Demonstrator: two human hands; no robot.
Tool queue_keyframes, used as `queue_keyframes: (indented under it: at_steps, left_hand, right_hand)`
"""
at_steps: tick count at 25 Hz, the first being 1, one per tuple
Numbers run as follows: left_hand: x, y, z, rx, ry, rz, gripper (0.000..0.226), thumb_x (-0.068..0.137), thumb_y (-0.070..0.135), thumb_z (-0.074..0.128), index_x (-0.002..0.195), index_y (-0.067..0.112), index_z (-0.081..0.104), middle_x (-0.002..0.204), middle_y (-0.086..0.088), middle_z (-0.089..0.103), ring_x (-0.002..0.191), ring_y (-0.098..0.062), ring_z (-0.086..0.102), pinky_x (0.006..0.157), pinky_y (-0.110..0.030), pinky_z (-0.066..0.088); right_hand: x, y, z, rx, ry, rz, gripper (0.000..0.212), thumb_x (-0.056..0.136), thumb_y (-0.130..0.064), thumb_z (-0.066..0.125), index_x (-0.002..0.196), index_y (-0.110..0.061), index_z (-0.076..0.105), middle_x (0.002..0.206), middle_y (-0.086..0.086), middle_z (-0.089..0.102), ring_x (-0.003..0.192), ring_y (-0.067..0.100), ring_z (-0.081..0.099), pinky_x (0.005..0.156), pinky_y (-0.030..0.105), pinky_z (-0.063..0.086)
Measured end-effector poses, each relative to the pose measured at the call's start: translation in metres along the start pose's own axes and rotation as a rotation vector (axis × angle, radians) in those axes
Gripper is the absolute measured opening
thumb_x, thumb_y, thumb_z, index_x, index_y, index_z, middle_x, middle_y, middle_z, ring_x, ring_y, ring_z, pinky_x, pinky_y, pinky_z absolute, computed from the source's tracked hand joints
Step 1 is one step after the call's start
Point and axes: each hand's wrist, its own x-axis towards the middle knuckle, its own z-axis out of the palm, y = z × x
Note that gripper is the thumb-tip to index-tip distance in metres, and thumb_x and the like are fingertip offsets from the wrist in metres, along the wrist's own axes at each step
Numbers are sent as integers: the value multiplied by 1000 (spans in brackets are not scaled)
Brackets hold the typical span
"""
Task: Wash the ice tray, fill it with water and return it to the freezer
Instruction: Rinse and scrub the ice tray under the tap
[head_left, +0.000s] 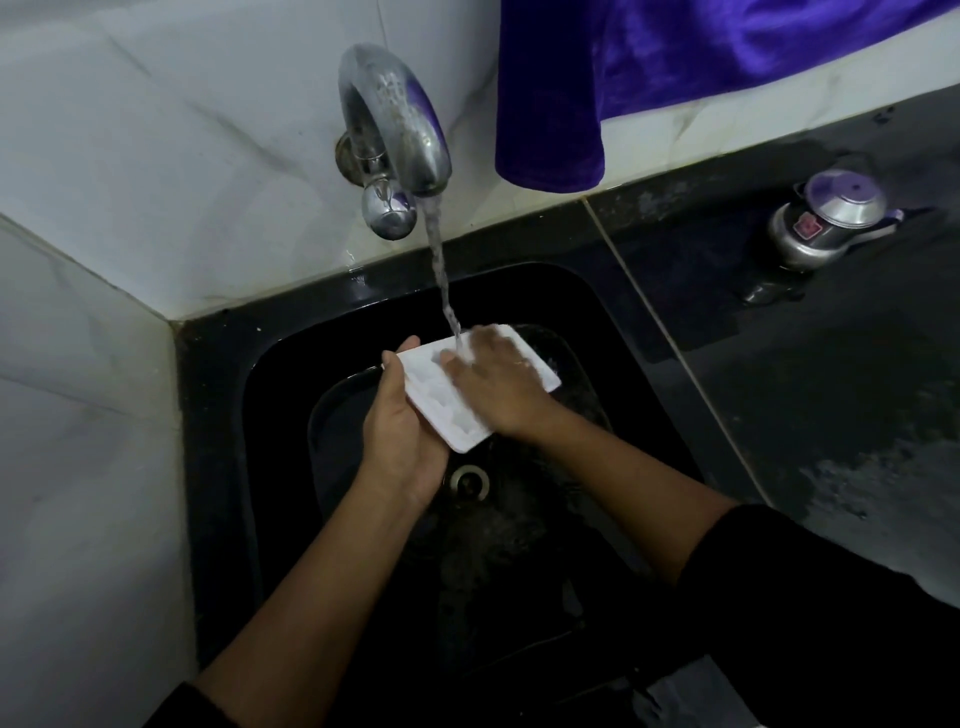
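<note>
Holding a white ice tray (431, 392) over the black sink (218, 415), tilted, hollows facing up, just above the drain (470, 480). Gripping it along the left long edge with the left hand (402, 441), palm against the rim, curled round from beneath, fingertips showing at the far left corner. Pressing down on the hollows with the right hand (501, 379), laid flat with straight fingers, blurred, covering the right half of the tray. Catching the stream of water (441, 270) from the chrome tap (389, 119) right at the right hand's fingertips, on the tray's far end. Off to the right on the dark wet surface (831, 389), well apart from the tray: a small lidded metal pot (826, 218). Up on the tiled wall, hanging over the ledge, a purple cloth (597, 93)
</note>
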Motion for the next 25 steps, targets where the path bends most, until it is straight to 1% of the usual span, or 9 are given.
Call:
queue_keyframes:
  at_steps: [2,3,7,11,15,16,19,23,25]
  left_hand:
    - [-8,-7,1,21,-27,-27,49,106,49,44,144,21,55,138,-18,66,124,-33,66,101,-51,54]
    - [-7,-7,0,11,-23,-23,49,106,49,44,144,21,55,139,-18,65,123,-33,66,101,-50,54]
    - [-2,8,-3,-35,15,26,45,108,48,42,141,22,56,134,-15,69,111,-28,73,92,-46,60]
    - [-15,2,-3,31,-33,-4,46,108,49,40,142,22,56,134,-14,69,111,-27,73,90,-45,61]
    - [-6,12,-5,-43,2,30,45,109,48,40,141,21,55,145,-17,61,125,-29,65,99,-46,56]
    - [-4,12,-5,-42,-7,33,44,109,48,39,140,21,55,145,-18,61,127,-31,63,100,-47,55]
    - [-10,1,-3,5,-57,-11,46,108,48,39,142,21,53,142,-18,64,123,-33,67,95,-49,59]
    - [-8,3,-3,-24,-27,-13,49,108,50,40,146,22,53,141,-17,64,111,-28,73,91,-45,61]
    - [-7,5,-7,-6,-34,-3,51,108,50,40,148,21,52,142,-17,64,120,-31,68,99,-49,56]
  right_hand:
    - [10,12,-9,-55,34,237,88,102,-69,29,164,-9,14,171,16,9,158,32,6,126,50,9]
    - [8,10,-6,-96,10,225,87,102,-68,29,164,-10,11,171,18,6,158,34,4,126,51,8]
    - [-20,-12,17,-169,-57,-179,71,108,-55,30,165,-18,11,173,13,3,159,32,0,127,53,5]
    - [5,2,-4,-73,1,190,79,105,-63,26,165,-14,13,171,20,6,158,37,4,126,55,8]
    - [-25,-14,20,-76,-84,-127,73,106,-60,28,166,-21,9,174,9,0,160,30,-3,128,50,0]
    - [-17,-6,15,-76,-58,-137,71,107,-59,28,165,-23,11,174,9,2,160,29,-1,128,51,1]
    - [5,10,-4,-74,19,153,80,103,-67,23,165,-18,13,172,15,6,159,34,3,126,55,6]
    - [-22,-7,12,-102,-59,-99,77,107,-59,27,165,-13,6,173,12,1,160,27,-2,128,49,1]
    - [-14,1,2,-83,-29,-36,76,106,-61,27,166,-17,9,173,11,3,160,28,-1,127,50,1]
